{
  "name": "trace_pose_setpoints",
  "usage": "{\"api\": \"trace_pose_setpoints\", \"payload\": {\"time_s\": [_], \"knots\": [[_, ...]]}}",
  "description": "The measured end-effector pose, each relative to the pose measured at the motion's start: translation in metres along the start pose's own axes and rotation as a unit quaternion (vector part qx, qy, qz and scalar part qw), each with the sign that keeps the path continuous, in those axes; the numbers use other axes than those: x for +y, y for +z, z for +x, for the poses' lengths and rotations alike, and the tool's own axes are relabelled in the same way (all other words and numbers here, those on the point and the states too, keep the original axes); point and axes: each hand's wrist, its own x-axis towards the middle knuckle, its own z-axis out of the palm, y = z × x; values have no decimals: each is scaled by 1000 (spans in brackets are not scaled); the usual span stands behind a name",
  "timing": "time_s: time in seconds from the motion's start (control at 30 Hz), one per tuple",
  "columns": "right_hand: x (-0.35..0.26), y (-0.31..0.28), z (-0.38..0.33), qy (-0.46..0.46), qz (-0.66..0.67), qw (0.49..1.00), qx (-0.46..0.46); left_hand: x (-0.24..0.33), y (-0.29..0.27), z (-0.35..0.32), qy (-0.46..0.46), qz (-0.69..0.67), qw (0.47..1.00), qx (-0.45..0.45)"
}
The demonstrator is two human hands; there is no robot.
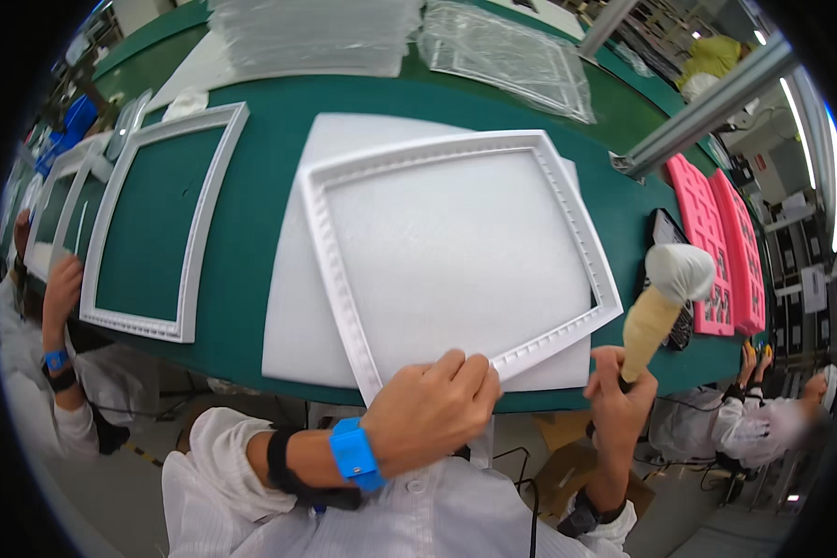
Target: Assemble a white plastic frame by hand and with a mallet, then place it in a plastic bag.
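Observation:
A white rectangular frame (339,279) with a notched inner edge lies tilted on white foam sheets (288,321) in front of me. My left hand (437,405) is closed at its near edge, fingers curled over the near side; the fingertips are partly hidden. My right hand (620,400) is wrapped round the dark lower end of a mallet (654,325) with a tan wrapped handle and a bulky white head. The mallet is raised, its head beyond the frame's right corner and apart from it.
Another white frame (209,195) lies at the left, beside a co-worker's hand (62,284). Plastic-wrapped stacks (312,37) stand at the back. A metal post (707,112) rises at the right, near pink trays (702,242) and a dark device (665,228). Another person works far right.

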Motion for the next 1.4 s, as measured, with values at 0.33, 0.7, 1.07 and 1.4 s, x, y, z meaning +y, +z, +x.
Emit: {"api": "trace_pose_setpoints", "payload": {"time_s": [0.33,0.7,1.07,1.4], "knots": [[5,15,18,-9,-181,983,22,-165,-55,85,-147,140,978,-39],[-11,0,60,-111,-278,954,23,-146,-92,63,-90,93,991,-44],[-123,26,171,-376,-404,825,-122,-40,-109,-40,-178,-303,885,-307],[-122,146,184,-458,-491,675,-305,-73,-222,-38,-110,-220,968,-58]]}}
